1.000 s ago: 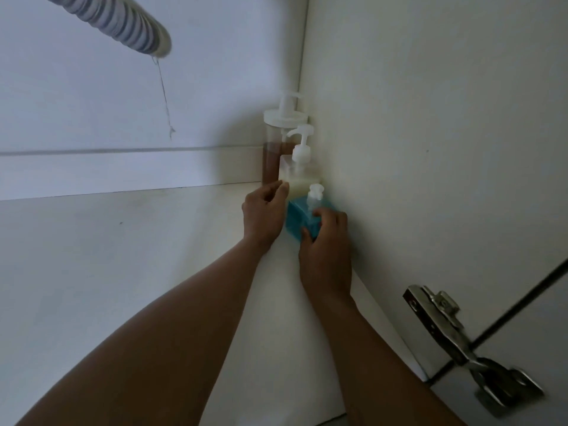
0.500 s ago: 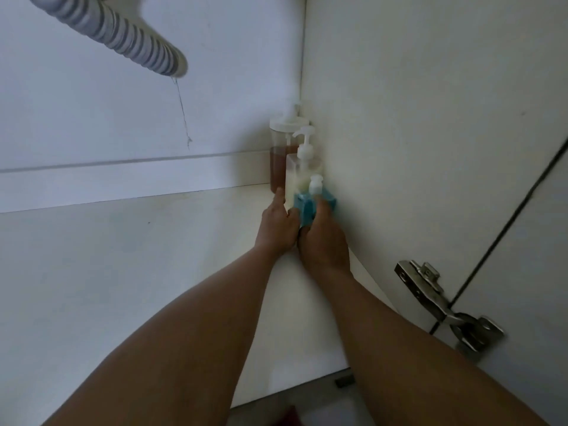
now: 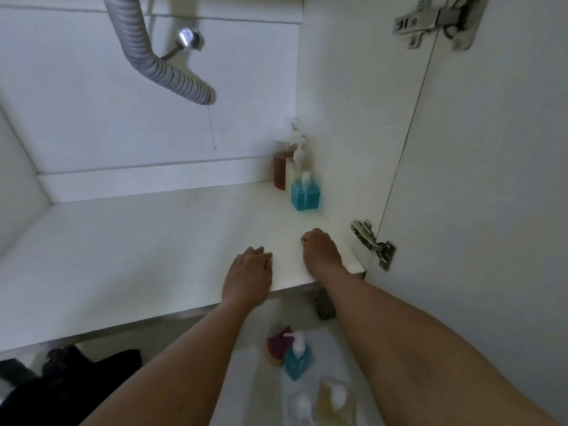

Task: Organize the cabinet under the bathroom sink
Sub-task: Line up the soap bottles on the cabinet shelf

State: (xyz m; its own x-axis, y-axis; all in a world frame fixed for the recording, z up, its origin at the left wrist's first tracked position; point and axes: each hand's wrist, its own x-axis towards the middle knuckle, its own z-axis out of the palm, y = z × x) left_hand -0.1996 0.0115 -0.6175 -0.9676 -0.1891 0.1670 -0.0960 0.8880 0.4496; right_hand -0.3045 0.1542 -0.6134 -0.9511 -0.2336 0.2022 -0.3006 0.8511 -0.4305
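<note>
A: Where are the hands?
B: The left hand (image 3: 249,273) and right hand (image 3: 321,252) rest apart near the front edge of the cabinet floor (image 3: 138,241), fingers loosely curled, holding nothing.
A: And the bottles?
B: 3 pump bottles line the right wall: the blue bottle (image 3: 305,195) in front, a pale bottle (image 3: 292,170) behind it, a brown bottle (image 3: 280,170) at the back corner. Another blue pump bottle (image 3: 297,359) sits below, outside the cabinet.
</note>
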